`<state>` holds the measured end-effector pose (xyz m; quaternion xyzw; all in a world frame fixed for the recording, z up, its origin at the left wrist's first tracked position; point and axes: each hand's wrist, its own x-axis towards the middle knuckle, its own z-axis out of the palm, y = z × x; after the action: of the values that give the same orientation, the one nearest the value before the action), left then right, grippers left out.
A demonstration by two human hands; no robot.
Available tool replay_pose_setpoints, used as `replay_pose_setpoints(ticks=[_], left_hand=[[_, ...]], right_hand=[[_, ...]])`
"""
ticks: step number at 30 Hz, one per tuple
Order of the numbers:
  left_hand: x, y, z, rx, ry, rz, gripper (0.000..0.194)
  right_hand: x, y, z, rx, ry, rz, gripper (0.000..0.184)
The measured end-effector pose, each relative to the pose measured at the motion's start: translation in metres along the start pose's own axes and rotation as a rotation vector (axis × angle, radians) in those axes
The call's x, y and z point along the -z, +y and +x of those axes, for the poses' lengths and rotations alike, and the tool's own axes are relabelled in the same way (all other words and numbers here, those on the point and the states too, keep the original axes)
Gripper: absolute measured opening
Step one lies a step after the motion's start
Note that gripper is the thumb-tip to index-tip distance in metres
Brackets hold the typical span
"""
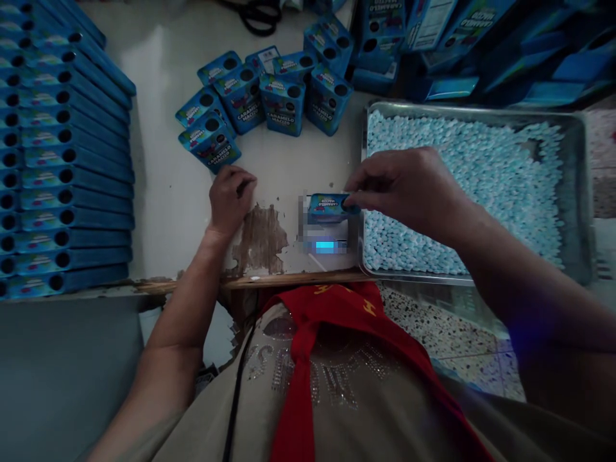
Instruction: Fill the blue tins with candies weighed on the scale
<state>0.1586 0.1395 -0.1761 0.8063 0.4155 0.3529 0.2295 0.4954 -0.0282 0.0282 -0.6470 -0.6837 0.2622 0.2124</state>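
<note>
My right hand [397, 186] reaches in over the edge of the candy tray, thumb and fingers pinching the right end of a small blue candy box [327, 205]. Its label reads "Caramelo Macizo". That box sits over a small digital scale [341, 230], whose blue display glows below it. On the table to the left, my left hand [231, 197] is loosely curled, with nothing visible in the fingers. Its knuckles are close to the lower edge of a standing blue box [210, 142]; whether they touch is unclear.
Several more blue boxes [282, 106] stand behind the scale. Tall stacks of boxes [72, 173] line the left side. A metal tray [577, 192] of pale blue candies [462, 173] is at right, more boxes [385, 25] behind it. Black-handled scissors [262, 18] lie at the back.
</note>
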Motion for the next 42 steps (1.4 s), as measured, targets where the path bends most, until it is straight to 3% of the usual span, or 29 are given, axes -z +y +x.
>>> replay_pose_setpoints(ticks=[6, 14, 19, 28, 42], left_hand=[[0.001, 0.004, 0.001, 0.036, 0.005, -0.004, 0.005], [0.001, 0.005, 0.001, 0.05, 0.005, 0.01, 0.005], [-0.001, 0.001, 0.001, 0.055, 0.008, -0.012, 0.004], [-0.002, 0.001, 0.0, 0.046, 0.004, -0.029, 0.002], [-0.001, 0.001, 0.0, 0.035, 0.003, -0.018, 0.003]], right_hand=[[-0.005, 0.001, -0.001, -0.034, 0.037, 0.09, 0.011], [0.01, 0.017, -0.014, -0.14, 0.073, 0.233, 0.011], [0.015, 0.012, -0.02, -0.119, 0.035, 0.26, 0.004], [0.008, 0.004, -0.011, -0.068, 0.031, 0.095, 0.005], [0.002, 0.013, -0.01, -0.036, 0.008, -0.011, 0.003]])
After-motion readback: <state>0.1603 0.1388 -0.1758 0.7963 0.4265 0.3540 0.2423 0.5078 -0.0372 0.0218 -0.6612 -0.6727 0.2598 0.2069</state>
